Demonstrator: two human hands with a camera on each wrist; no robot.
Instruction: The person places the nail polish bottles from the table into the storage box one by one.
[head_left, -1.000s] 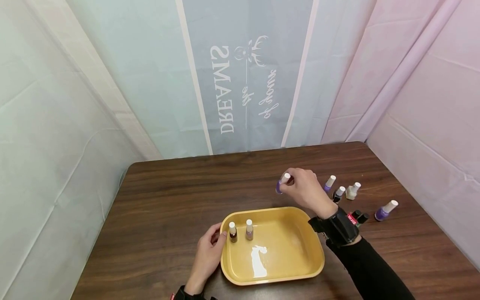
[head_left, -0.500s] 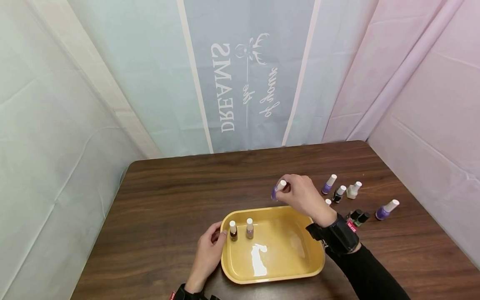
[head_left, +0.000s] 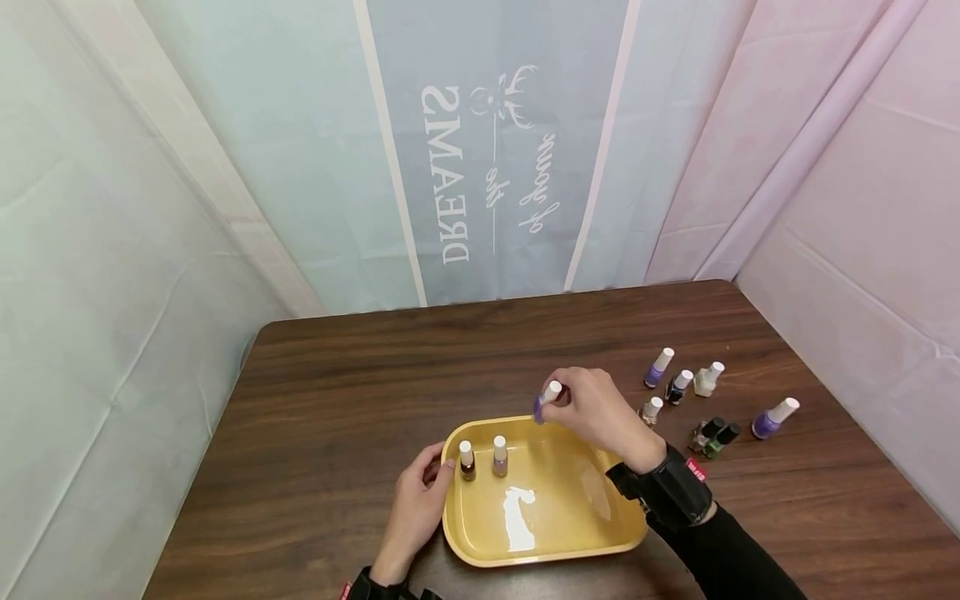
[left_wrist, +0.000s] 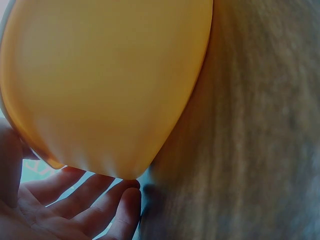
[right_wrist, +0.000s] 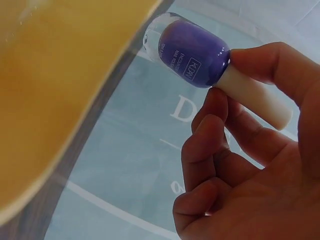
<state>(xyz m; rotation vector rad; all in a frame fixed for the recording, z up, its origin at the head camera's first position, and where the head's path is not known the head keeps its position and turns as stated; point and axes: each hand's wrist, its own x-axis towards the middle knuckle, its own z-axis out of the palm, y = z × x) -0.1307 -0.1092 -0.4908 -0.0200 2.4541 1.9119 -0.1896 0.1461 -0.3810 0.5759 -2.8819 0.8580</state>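
Note:
My right hand [head_left: 596, 408] pinches a bottle of purple nail polish [right_wrist: 192, 55] by its white cap, thumb and fingertips near the neck. In the head view the bottle is tilted, above the back rim of a yellow tray [head_left: 547, 558]. My left hand [head_left: 418, 500] holds the tray's left end, thumb at the rim and fingers against the outer wall, as the left wrist view shows. Inside the tray, near its left end, a dark nail polish bottle [head_left: 467, 467] and a pale mauve one [head_left: 500, 462] stand upright, side by side.
Right of the tray, several more bottles stand on the brown wooden table [head_left: 337, 400]: a purple one [head_left: 655, 375], a black one [head_left: 677, 390], a whitish one [head_left: 707, 382], a green one with a black cap [head_left: 715, 447] and another purple one [head_left: 767, 425]. Printed curtains [head_left: 330, 167] surround the table.
My right hand has moved left and toward me with the purple nail polish, from behind the tray to its back rim. My left hand has stayed on the tray.

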